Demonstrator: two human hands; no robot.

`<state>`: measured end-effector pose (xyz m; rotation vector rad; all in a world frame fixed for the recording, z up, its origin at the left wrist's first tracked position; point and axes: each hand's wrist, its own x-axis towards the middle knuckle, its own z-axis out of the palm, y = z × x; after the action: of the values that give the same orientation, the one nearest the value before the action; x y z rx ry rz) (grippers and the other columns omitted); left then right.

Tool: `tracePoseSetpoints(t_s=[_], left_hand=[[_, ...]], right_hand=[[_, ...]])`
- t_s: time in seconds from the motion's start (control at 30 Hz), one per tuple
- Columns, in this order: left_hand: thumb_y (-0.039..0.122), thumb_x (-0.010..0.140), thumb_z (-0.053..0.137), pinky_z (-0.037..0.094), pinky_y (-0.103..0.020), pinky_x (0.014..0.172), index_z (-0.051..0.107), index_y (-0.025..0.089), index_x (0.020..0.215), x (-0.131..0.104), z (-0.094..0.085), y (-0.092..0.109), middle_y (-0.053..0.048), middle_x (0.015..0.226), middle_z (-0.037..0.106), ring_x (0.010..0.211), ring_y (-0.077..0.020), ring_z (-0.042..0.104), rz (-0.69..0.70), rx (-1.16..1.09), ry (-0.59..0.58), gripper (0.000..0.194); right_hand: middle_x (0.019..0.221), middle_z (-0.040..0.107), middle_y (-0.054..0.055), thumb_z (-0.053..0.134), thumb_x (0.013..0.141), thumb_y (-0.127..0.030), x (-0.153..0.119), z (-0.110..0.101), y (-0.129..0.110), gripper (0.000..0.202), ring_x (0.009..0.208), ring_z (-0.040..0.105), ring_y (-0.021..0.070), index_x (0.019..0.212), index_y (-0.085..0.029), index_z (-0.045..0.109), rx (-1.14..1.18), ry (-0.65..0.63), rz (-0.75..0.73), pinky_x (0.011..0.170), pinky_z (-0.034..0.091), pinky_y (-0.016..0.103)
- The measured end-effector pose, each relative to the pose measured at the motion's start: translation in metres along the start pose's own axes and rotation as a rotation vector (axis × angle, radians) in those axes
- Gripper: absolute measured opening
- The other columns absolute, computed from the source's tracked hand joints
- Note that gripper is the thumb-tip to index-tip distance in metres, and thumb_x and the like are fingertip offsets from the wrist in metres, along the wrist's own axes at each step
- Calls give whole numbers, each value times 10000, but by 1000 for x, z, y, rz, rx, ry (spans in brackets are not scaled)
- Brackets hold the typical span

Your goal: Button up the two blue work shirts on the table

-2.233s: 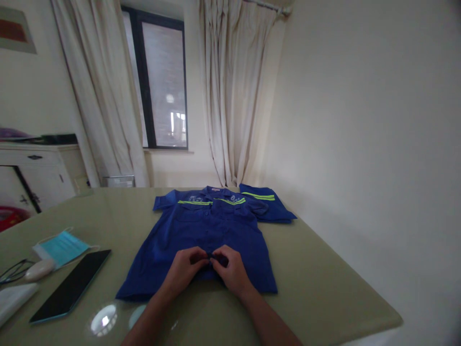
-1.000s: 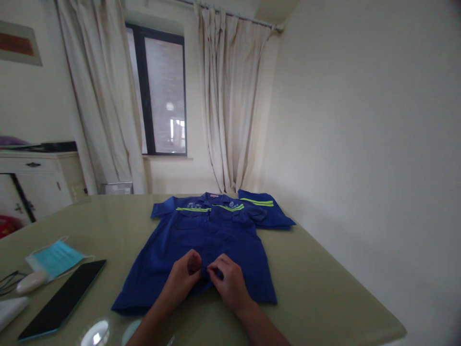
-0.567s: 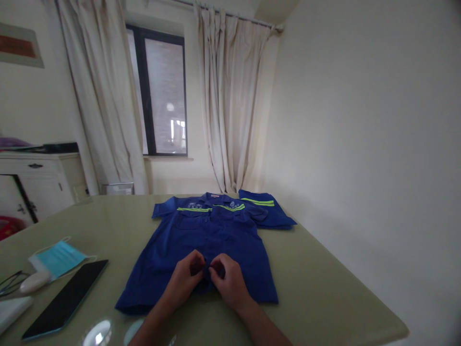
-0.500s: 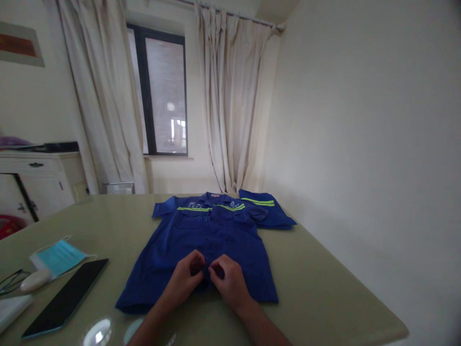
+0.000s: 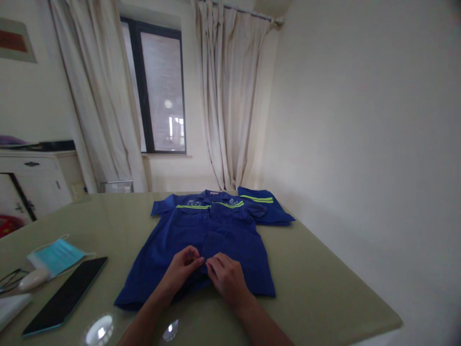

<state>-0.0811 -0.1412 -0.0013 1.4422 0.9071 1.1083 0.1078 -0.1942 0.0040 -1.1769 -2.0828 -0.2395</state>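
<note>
Mostly flat, the blue cloth shirt (image 5: 183,235) lies face up on the glossy olive-green table (image 5: 313,288), short sleeves spread, yellow-green bands (image 5: 194,207) crossing the chest. Near its hem, the left hand (image 5: 181,269) and right hand (image 5: 228,278) pinch the front edge, fingertips drawn together. Pale chest lettering (image 5: 194,203), a round emblem (image 5: 231,201) and the collar label (image 5: 214,193) are too small to read.

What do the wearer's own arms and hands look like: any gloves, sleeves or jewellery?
The left hand and right hand are ungloved. The left forearm and right forearm are bare, with no sleeve in view. No watch, bracelet or ring can be made out.
</note>
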Motion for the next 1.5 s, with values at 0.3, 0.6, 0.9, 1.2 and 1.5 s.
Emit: tracePoseSetpoints(t_s=[0.3, 0.6, 0.9, 1.2, 1.5], left_hand=[[384, 677, 900, 441, -204, 665, 492, 219, 835, -6, 4, 1, 68, 712, 651, 668, -99, 595, -111, -276, -31, 468], [387, 700, 878, 442, -195, 684, 511, 215, 830, -9, 5, 6, 79, 737, 580, 717, -101, 568, -94, -227, -10, 426], [464, 677, 858, 430, -216, 627, 558, 220, 905, -6, 2, 6, 55, 691, 642, 655, -131, 600, -124, -69, -38, 449], [512, 826, 663, 477, -265, 650, 711, 175, 792, -11, -1, 8, -22, 739, 731, 684, -192, 650, -7, 390, -157, 342], [346, 794, 638, 435, -255, 536, 718, 198, 1081, 16, -8, -1, 2, 719, 675, 560, -173, 613, -110, 645, -40, 332]], right_hand=[[872, 679, 42, 529, 981, -169, 4, -8, -9, 148, 819, 623, 194, 919, -223, 651, 15, 42, -38, 722, 453, 272], [894, 664, 1, 758, 820, -155, 3, -9, -10, 175, 817, 630, 165, 957, -241, 692, 443, 2, 301, 738, 478, 246], [848, 634, -15, 717, 758, -86, 4, 0, -10, 187, 797, 591, 155, 855, -221, 631, 456, -49, 370, 707, 426, 235], [962, 671, 8, 637, 931, -335, 2, -10, -10, 210, 746, 610, 141, 1117, -244, 673, 496, -173, 329, 696, 441, 238], [900, 740, 126, 680, 851, -471, 52, 15, 2, 266, 878, 710, 324, 907, -211, 674, 96, -461, 612, 728, 485, 387]])
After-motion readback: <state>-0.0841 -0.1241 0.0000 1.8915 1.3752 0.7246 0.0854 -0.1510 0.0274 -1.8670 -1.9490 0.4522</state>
